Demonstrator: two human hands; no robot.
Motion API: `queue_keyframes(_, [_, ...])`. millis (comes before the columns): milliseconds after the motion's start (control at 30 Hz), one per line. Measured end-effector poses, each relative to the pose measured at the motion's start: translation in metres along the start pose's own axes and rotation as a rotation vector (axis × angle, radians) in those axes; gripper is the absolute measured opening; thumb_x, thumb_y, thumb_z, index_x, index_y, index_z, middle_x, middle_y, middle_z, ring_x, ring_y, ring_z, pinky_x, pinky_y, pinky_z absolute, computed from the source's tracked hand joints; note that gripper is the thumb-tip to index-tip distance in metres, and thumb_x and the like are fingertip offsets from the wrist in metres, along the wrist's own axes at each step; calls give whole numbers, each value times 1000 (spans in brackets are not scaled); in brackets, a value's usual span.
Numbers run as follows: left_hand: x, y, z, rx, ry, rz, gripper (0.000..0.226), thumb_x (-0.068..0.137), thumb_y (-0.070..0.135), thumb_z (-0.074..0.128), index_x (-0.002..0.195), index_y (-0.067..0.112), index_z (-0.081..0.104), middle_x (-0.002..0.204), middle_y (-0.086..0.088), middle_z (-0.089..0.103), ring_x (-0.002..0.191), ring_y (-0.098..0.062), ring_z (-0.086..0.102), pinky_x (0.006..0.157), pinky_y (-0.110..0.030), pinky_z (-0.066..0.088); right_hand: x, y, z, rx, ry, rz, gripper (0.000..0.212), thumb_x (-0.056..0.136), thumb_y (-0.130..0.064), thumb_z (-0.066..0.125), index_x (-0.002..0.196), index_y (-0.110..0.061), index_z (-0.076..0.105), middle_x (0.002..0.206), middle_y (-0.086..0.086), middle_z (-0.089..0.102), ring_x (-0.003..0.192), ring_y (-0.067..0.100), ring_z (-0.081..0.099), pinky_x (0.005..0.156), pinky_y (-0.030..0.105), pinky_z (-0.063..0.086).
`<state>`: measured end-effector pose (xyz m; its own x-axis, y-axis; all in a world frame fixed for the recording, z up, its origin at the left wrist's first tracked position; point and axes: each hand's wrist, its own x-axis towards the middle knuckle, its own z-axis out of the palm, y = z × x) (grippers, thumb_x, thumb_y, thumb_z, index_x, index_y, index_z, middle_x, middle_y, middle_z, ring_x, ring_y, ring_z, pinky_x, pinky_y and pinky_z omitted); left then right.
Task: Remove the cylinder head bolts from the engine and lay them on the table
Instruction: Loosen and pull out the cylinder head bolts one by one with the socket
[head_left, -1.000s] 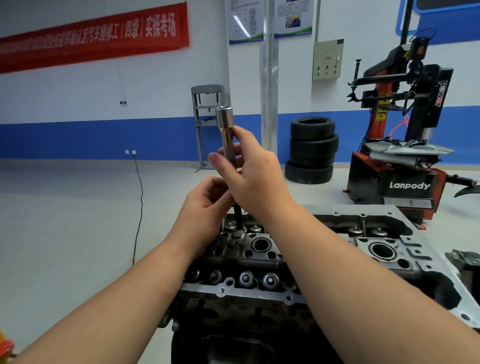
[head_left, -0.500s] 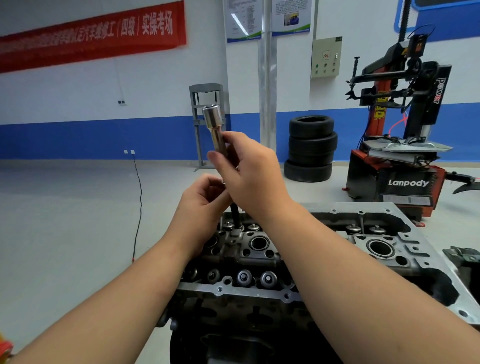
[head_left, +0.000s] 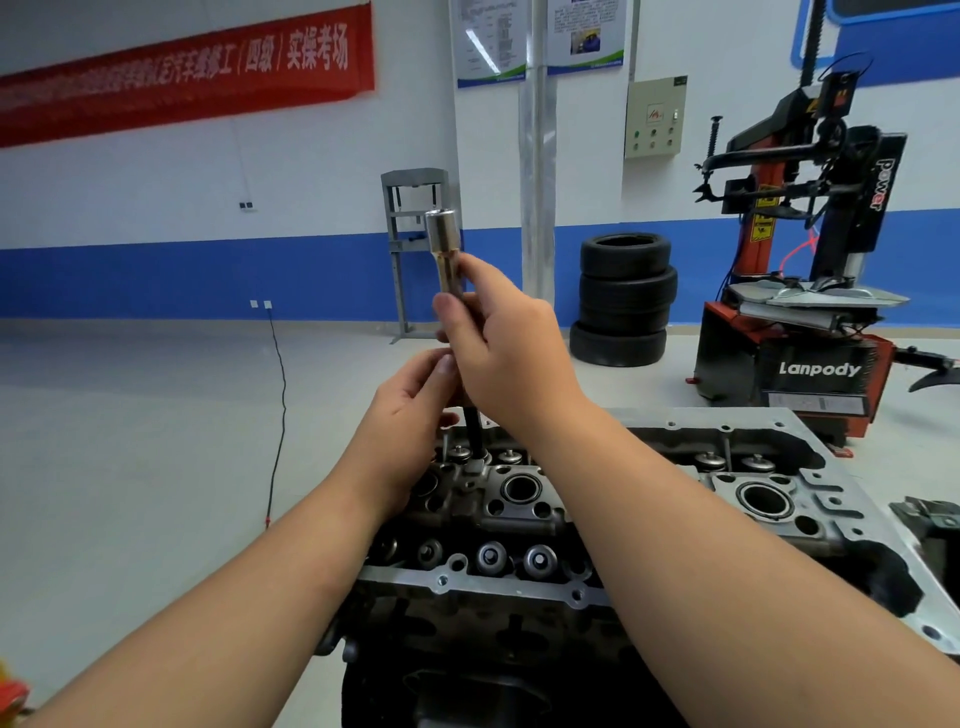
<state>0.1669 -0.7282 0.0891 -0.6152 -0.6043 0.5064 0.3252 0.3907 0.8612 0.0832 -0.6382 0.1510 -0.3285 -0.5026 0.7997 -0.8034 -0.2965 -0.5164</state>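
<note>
Gripping one socket (head_left: 443, 244) and bolt (head_left: 474, 434) — two hands (right (head_left: 511, 353), left (head_left: 410, 415)) above engine (head_left: 519, 519).

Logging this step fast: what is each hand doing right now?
Left hand: fingers curled round the dark bolt shank just above the cylinder head.
Right hand: grips the long socket, held upright over the bolt.

Bright, even indoor light, glare on the wall posters (head_left: 491, 44), wide-angle bending at the edges, slightly soft focus.
</note>
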Motion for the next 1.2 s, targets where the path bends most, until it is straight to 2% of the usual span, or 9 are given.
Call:
queue_keyframes(100, [0, 0, -1, 24, -33, -6, 25, 109, 38, 52, 117, 25, 72, 102, 1, 79, 96, -15, 74, 92, -45, 54, 0, 0, -1, 29, -39, 56, 49, 105, -22, 48, 151, -16, 36, 93, 9, 73, 87, 27, 68, 82, 48, 53])
queue_keyframes(267, [0, 1, -1, -4, 30, 41, 20, 89, 34, 74, 99, 18, 70, 81, 5, 75, 72, -5, 67, 66, -19, 52, -3, 1, 0, -54, 59, -102, 33, 96, -24, 66, 125, -7, 60, 81, -2, 63, 71, 21, 59, 70, 45, 51])
queue_keyframes(467, [-1, 2, 0, -5, -42, -4, 31, 102, 45, 52, 116, 26, 72, 101, 0, 79, 96, -17, 74, 92, -49, 53, 0, 0, 0, 36, -26, 40, 47, 104, -25, 50, 149, -17, 40, 89, 7, 73, 83, 27, 68, 79, 48, 53])
queue_keyframes(633, [-1, 2, -1, 7, 8, 48, 6, 90, 39, 70, 91, 37, 75, 85, 4, 77, 76, -7, 69, 69, -21, 53, -3, 0, -1, -37, 30, -93, 40, 96, -28, 66, 131, -10, 57, 85, -2, 67, 76, 20, 63, 73, 44, 53])
queue_keyframes(733, [0, 2, 0, -4, 29, 25, 11, 89, 41, 69, 94, 32, 74, 88, 3, 77, 78, -10, 69, 74, -31, 52, -2, 2, 1, -58, 44, -91, 34, 100, -23, 61, 131, -9, 59, 82, 0, 68, 70, 22, 62, 69, 46, 52])
queue_keyframes(867, [-2, 4, 0, -2, -41, -9, 27, 102, 44, 54, 116, 30, 73, 106, 0, 79, 98, -17, 73, 94, -50, 52, -2, 0, 1, 6, -53, 36, 51, 105, -25, 47, 153, -15, 32, 92, 10, 73, 85, 27, 68, 80, 48, 53])
queue_keyframes(1000, [-2, 4, -1, -2, -5, 26, 15, 94, 38, 68, 103, 28, 75, 96, 1, 78, 85, -11, 70, 78, -31, 55, -3, -1, -1, -28, -15, -50, 48, 99, -32, 61, 142, -13, 48, 92, -8, 65, 82, 18, 65, 77, 41, 54])
queue_keyframes(1100, [-1, 3, 0, -3, 40, 11, 6, 86, 38, 73, 86, 32, 73, 84, 0, 74, 78, -15, 64, 74, -36, 49, -4, 1, 0, -79, 79, -145, 29, 95, -22, 67, 120, -6, 64, 86, -1, 68, 73, 20, 61, 70, 43, 51])
queue_keyframes(1200, [-1, 3, 1, -16, 3, -22, 19, 97, 44, 59, 100, 36, 76, 97, 3, 79, 89, -13, 73, 84, -38, 54, -1, 1, 1, -22, 30, -31, 36, 101, -19, 56, 136, -9, 54, 85, 4, 71, 73, 23, 64, 72, 45, 52])
